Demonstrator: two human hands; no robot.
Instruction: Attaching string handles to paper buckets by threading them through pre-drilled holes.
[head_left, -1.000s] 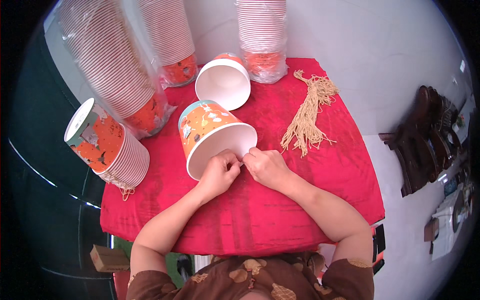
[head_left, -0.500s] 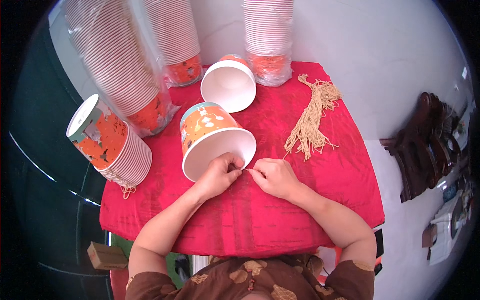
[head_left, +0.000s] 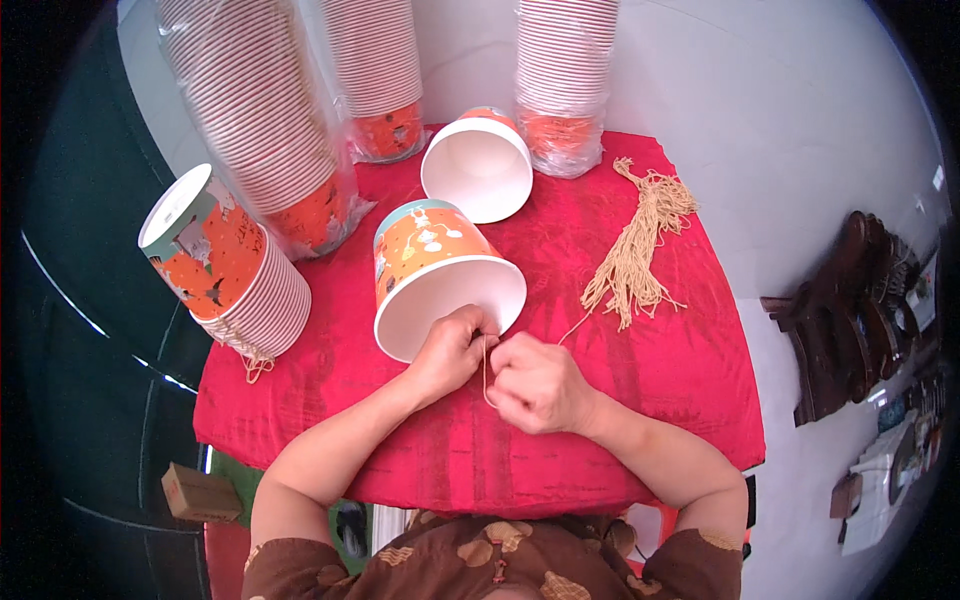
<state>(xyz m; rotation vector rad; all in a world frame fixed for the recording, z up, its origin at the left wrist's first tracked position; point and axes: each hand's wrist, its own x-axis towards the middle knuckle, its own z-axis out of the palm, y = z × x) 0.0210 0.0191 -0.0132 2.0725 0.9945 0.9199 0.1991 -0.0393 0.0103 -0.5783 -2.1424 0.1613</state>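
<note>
Both the left hand (head_left: 452, 352) and right hand (head_left: 535, 382) pinch a tan string (head_left: 486, 375) at the paper bucket (head_left: 440, 275) rim; tugging hard could tear it.

Paper bucket (head_left: 440, 275) lies on table (head_left: 700, 400), string bundle (head_left: 640, 250) right, stacked buckets (head_left: 225, 265) left.

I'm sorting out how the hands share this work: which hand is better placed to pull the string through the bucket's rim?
Probably the right hand: it pinches the beige string just off the rim, free to draw away. The left hand rests against the paper bucket's rim, steadying it.
</note>
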